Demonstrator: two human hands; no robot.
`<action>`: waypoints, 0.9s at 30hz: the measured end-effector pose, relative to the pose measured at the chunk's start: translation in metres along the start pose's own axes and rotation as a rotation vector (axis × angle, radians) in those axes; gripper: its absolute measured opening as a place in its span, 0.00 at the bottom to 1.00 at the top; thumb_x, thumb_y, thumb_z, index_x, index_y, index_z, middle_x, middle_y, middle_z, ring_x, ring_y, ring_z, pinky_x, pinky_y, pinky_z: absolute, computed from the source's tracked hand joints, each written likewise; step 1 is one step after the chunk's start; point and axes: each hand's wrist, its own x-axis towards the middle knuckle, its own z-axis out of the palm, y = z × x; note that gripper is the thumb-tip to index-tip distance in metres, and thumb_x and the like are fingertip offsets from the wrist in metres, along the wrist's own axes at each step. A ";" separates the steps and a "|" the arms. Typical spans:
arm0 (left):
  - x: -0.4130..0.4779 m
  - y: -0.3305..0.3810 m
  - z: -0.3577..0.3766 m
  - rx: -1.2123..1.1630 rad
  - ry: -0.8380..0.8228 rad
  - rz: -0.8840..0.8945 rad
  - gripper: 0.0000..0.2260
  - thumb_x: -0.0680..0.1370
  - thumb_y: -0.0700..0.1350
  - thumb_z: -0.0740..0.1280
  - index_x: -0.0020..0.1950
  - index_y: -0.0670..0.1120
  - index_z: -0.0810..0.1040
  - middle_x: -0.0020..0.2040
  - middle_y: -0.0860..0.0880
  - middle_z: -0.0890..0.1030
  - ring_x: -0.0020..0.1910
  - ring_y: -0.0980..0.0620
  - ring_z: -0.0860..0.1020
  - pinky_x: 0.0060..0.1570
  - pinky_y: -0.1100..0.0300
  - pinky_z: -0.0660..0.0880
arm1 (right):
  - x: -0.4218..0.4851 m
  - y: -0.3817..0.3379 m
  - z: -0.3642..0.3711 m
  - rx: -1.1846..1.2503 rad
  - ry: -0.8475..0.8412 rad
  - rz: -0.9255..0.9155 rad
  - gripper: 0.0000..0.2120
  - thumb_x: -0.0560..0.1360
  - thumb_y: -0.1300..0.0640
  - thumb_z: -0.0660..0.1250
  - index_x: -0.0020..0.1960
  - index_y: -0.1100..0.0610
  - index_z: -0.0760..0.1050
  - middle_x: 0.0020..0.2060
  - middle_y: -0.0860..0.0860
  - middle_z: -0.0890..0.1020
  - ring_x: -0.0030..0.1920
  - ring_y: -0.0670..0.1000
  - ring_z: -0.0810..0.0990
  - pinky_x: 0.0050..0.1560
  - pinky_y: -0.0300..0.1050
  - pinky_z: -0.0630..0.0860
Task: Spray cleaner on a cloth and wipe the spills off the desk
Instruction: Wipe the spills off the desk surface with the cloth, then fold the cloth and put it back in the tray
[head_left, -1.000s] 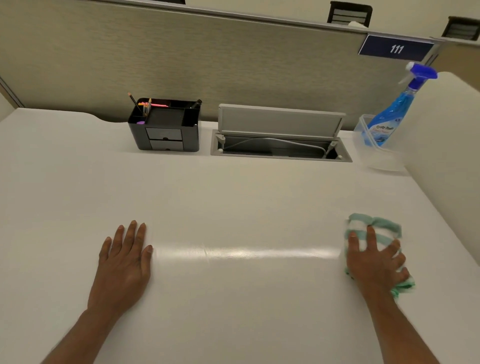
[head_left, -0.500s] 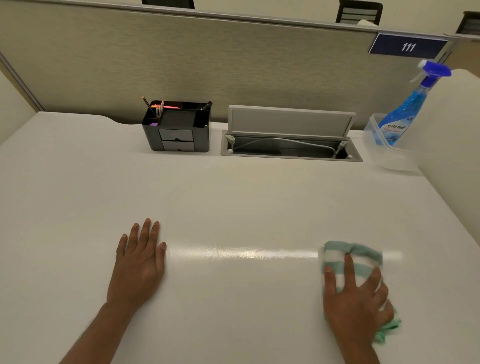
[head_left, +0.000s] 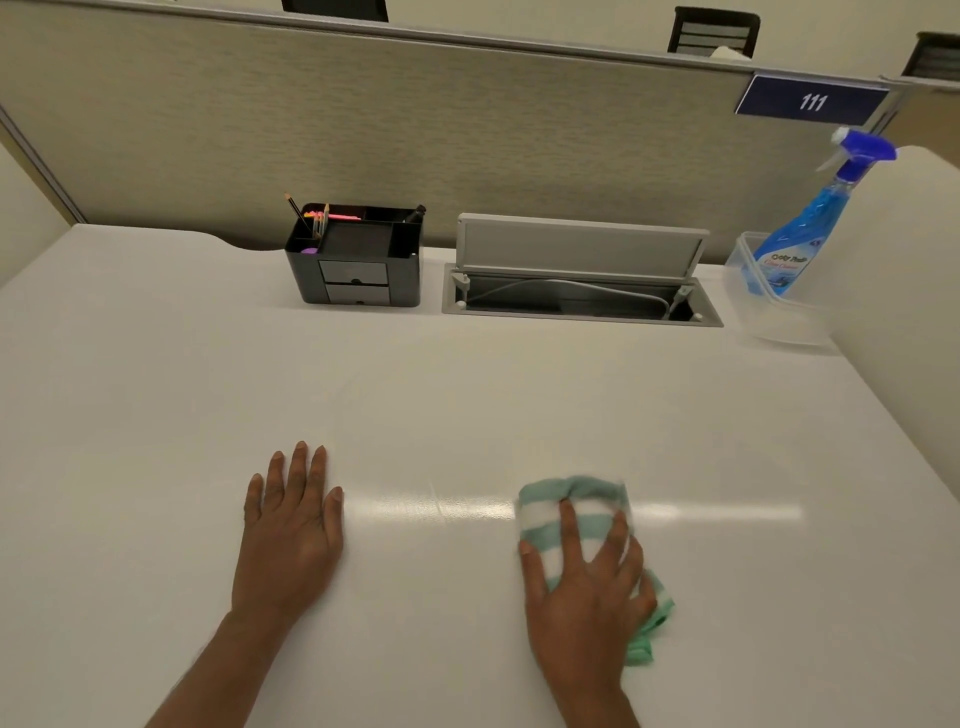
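My right hand (head_left: 584, 587) presses a green and white striped cloth (head_left: 563, 506) flat on the white desk (head_left: 467, 395), fingers spread over it; part of the cloth shows behind the hand at the lower right. My left hand (head_left: 291, 530) lies palm down on the desk to the left, holding nothing. A blue spray bottle (head_left: 810, 223) of cleaner stands tilted in a clear plastic tub (head_left: 779, 317) at the far right corner. I see no distinct spill on the desk, only a bright streak of reflected light between the hands.
A black desk organiser (head_left: 356, 257) with pencils stands at the back middle. Beside it an open grey cable hatch (head_left: 579, 283) has its lid raised. A grey partition (head_left: 363, 114) with a "111" sign (head_left: 810, 101) closes the back; a white panel (head_left: 904, 291) borders the right.
My right hand has slid the cloth leftward and nearer to me across the desk. The left hand stays planted on the desk while the camera view has shifted.
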 end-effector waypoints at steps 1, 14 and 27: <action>-0.001 0.002 0.000 0.000 0.002 0.002 0.29 0.82 0.56 0.45 0.82 0.46 0.59 0.82 0.45 0.60 0.82 0.44 0.55 0.80 0.43 0.51 | -0.001 -0.007 0.000 0.012 -0.011 -0.016 0.29 0.75 0.34 0.60 0.74 0.42 0.71 0.76 0.62 0.66 0.71 0.65 0.69 0.64 0.63 0.65; -0.017 0.068 -0.010 -0.579 -0.018 -0.017 0.20 0.86 0.47 0.55 0.79 0.48 0.66 0.81 0.48 0.64 0.82 0.52 0.55 0.81 0.53 0.49 | 0.006 -0.081 -0.021 0.647 -0.260 -0.095 0.19 0.79 0.42 0.65 0.70 0.35 0.72 0.67 0.40 0.76 0.68 0.49 0.74 0.66 0.50 0.70; -0.015 0.145 -0.101 -1.578 -0.427 -0.395 0.18 0.77 0.56 0.72 0.64 0.50 0.82 0.55 0.46 0.88 0.55 0.47 0.86 0.56 0.48 0.82 | 0.032 -0.079 -0.065 0.803 -0.214 -0.406 0.22 0.80 0.47 0.63 0.73 0.34 0.67 0.77 0.40 0.66 0.76 0.48 0.67 0.74 0.57 0.68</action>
